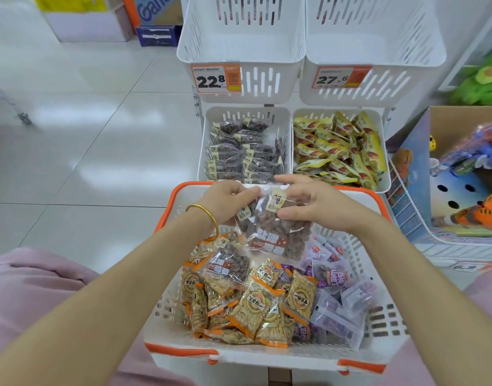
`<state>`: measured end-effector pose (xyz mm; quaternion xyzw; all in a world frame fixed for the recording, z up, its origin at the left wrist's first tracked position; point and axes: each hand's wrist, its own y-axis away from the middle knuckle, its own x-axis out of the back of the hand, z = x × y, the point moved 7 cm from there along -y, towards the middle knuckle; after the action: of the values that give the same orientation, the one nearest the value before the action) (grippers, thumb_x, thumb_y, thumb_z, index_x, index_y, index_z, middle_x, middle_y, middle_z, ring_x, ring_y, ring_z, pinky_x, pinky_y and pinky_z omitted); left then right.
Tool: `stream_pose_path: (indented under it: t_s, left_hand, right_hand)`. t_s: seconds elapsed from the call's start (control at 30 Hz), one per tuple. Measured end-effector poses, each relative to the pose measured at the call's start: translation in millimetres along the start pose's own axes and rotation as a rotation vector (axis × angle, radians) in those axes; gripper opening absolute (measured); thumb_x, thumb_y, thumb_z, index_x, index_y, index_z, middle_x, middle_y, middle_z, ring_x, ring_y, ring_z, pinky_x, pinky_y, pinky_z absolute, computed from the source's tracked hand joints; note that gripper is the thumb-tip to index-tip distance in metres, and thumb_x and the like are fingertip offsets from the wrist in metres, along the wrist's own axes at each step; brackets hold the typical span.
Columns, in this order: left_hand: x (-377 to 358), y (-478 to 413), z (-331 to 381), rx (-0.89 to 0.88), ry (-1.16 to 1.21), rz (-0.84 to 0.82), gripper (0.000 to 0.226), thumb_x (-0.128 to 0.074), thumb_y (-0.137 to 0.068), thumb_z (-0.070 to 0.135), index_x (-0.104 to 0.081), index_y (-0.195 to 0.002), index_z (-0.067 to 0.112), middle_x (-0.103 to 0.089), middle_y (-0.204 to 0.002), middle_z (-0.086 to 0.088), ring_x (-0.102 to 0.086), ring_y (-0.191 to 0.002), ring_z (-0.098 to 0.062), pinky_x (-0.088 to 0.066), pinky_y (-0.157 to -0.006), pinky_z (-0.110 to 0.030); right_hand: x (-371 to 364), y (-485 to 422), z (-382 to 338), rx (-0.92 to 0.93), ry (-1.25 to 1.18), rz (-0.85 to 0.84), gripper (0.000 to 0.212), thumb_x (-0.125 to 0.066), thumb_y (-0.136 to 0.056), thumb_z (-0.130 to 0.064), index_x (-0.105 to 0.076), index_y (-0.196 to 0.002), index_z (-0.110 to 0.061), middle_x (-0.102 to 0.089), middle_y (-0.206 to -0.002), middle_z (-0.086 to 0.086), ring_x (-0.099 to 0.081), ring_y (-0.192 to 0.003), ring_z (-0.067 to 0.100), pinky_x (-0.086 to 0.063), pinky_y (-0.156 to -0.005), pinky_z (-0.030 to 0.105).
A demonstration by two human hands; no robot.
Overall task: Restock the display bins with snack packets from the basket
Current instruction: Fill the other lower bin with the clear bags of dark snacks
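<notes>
1. Packets of reddish-brown snacks, the clear packets, hang in both my hands above the far half of the basket. At least two overlap, each with a small pale label near its top.
2. Left hand: my fingers are curled onto the upper left edge of the clear packets and pinch them.
3. Right hand: thumb below and fingers above, grasping the upper right edge of the same bunch.
4. Basket: white with an orange rim, between my legs in pink trousers. Orange-edged packets fill its left side and purple packets its right. One more clear packet of dark snacks lies on top of the orange-edged ones.
5. Just beyond the basket stands the lower left bin, filled with rows of dark packets. The lower right bin beside it holds yellow packets.
6. Above these sit the upper left bin, with a price tag reading 22.8, and the upper right bin, with a second tag reading 27.6.
7. Farther out: a gold bangle on my left wrist, a cardboard box of toys to the right, and pale floor tiles to the left.
</notes>
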<state>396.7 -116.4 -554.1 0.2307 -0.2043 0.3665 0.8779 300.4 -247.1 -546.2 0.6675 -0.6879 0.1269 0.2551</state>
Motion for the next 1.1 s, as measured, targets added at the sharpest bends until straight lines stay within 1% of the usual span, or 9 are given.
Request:
stream_pose_path:
  t_s: [0.17, 0.27, 0.33, 0.43, 0.5, 0.63, 0.77, 1.0, 1.1]
  left_hand:
    - [-19, 2, -12, 0.223, 0.47, -0.207, 0.054, -0.056, -0.078, 0.061, -0.057, -0.102, 0.012, -0.055, -0.083, -0.006, -0.06, -0.073, -0.019, -0.055, -0.063, -0.029]
    - [-29, 5, -4, 0.19, 0.657, -0.323, 0.057, -0.067, -0.074, 0.036, -0.045, -0.118, 0.009, -0.061, -0.103, -0.009, -0.068, -0.075, -0.016, -0.057, -0.062, -0.032]
    - [-34, 1, -6, 0.133, 0.541, -0.316, 0.074, -0.081, -0.066, 0.026, -0.04, -0.125, 0.011, -0.058, -0.109, -0.013, -0.067, -0.084, -0.026, -0.058, -0.072, -0.044]
    - [-32, -2, -4, 0.076, 0.377, -0.285, 0.075, -0.082, -0.067, 0.025, -0.038, -0.127, 0.023, -0.053, -0.119, -0.012, -0.062, -0.102, -0.034, -0.051, -0.082, -0.059]
    - [-30, -11, -4, 0.024, 0.343, -0.32, 0.061, -0.078, -0.074, 0.017, -0.043, -0.122, 0.028, -0.052, -0.118, -0.01, -0.062, -0.101, -0.029, -0.053, -0.084, -0.053]
    - [-21, -34, 7, -0.085, 0.297, -0.327, 0.051, -0.068, -0.081, 0.002, -0.042, -0.111, 0.035, -0.051, -0.103, 0.013, -0.052, -0.085, 0.008, -0.049, -0.069, -0.007]
    - [-11, -72, 14, -0.167, 0.141, -0.279, 0.054, -0.073, -0.078, 0.008, -0.041, -0.115, 0.031, -0.046, -0.126, 0.005, -0.045, -0.116, -0.007, -0.04, -0.09, -0.019]
    - [14, -181, 12, -0.345, -0.255, 0.076, 0.052, -0.063, -0.087, 0.023, -0.042, -0.134, 0.016, -0.045, -0.135, -0.001, -0.044, -0.124, -0.017, -0.033, -0.101, -0.023]
    - [7, -237, 2, -0.395, -0.69, 0.08, 0.056, -0.048, -0.096, 0.028, -0.027, -0.146, 0.013, -0.016, -0.156, -0.006, -0.014, -0.143, -0.021, -0.011, -0.116, -0.027]
  right_hand:
    - [10, -3, 22, -0.079, -0.194, 0.113, 0.037, -0.07, -0.073, -0.04, -0.069, -0.094, -0.01, -0.051, -0.116, 0.001, -0.064, -0.096, 0.022, -0.055, -0.076, 0.032]
    - [18, -7, 24, -0.049, -0.159, 0.207, 0.016, -0.07, -0.08, -0.036, -0.065, -0.089, -0.023, -0.052, -0.111, 0.008, -0.061, -0.096, 0.023, -0.051, -0.071, 0.027]
    - [21, -11, 19, 0.001, -0.007, 0.248, 0.021, -0.07, -0.08, -0.037, -0.053, -0.09, -0.035, -0.05, -0.11, -0.001, -0.053, -0.094, 0.012, -0.044, -0.073, 0.023]
    - [20, -17, 15, 0.003, 0.049, 0.259, 0.04, -0.072, -0.077, -0.042, -0.042, -0.099, -0.027, -0.052, -0.099, -0.002, -0.051, -0.072, 0.007, -0.041, -0.063, 0.026]
    - [22, -22, 17, -0.058, 0.08, 0.252, 0.049, -0.072, -0.074, -0.049, -0.043, -0.105, -0.024, -0.054, -0.093, -0.001, -0.055, -0.073, 0.012, -0.044, -0.061, 0.028]
    - [26, -39, 21, -0.061, 0.069, 0.084, 0.033, -0.07, -0.073, -0.053, -0.056, -0.092, -0.03, -0.058, -0.089, -0.006, -0.056, -0.079, 0.01, -0.046, -0.069, 0.025]
    - [34, -58, 42, -0.147, -0.026, -0.041, 0.082, -0.079, -0.063, -0.056, -0.046, -0.133, -0.029, -0.052, -0.134, -0.009, -0.051, -0.122, 0.011, -0.044, -0.102, 0.042]
    - [96, -104, 57, -0.044, 0.449, 0.583, 0.052, -0.071, -0.081, -0.036, -0.051, -0.127, -0.021, -0.064, -0.118, -0.002, -0.06, -0.106, 0.02, -0.051, -0.083, 0.039]
    - [106, -118, 67, -0.012, 0.52, 0.758, 0.049, -0.07, -0.084, -0.029, -0.051, -0.127, -0.018, -0.066, -0.114, 0.0, -0.062, -0.101, 0.021, -0.049, -0.074, 0.029]
